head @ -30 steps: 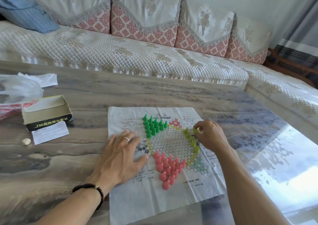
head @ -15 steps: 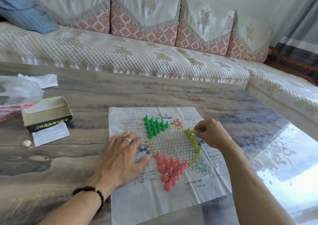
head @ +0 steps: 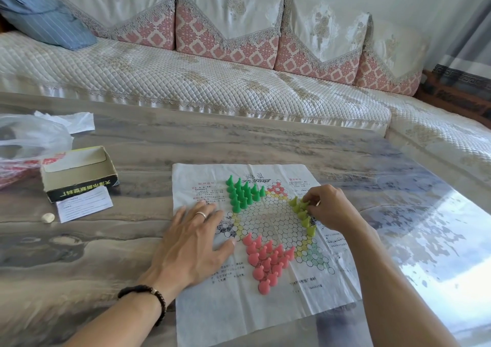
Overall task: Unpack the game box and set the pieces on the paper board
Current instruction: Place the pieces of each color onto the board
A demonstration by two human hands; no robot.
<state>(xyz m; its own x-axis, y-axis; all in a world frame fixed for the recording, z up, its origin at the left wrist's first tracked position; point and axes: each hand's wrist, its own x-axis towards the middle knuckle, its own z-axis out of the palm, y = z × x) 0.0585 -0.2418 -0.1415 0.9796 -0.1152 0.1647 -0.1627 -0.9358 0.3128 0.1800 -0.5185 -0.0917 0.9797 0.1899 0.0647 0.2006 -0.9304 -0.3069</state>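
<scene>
A white paper board (head: 265, 304) with a printed hexagonal grid lies on the table. Several dark green pieces (head: 243, 192) stand at its upper left, several pink pieces (head: 267, 260) at its lower middle, and several yellow-green pieces (head: 303, 215) along its right side. My left hand (head: 192, 240) lies flat on the board's left part, fingers spread, a ring on one finger. My right hand (head: 329, 208) has curled fingers and pinches a yellow-green piece at the top of that row. The open game box (head: 79, 172) sits to the left, and I see nothing inside it.
A small paper slip (head: 84, 204) and a pale round object (head: 48, 217) lie in front of the box. A plastic bag (head: 29, 139) sits at the table's far left. A quilted sofa (head: 212, 81) runs behind the glossy table.
My right hand shifted slightly along the yellow-green row, still working a piece there. The left hand stayed flat on the paper.
</scene>
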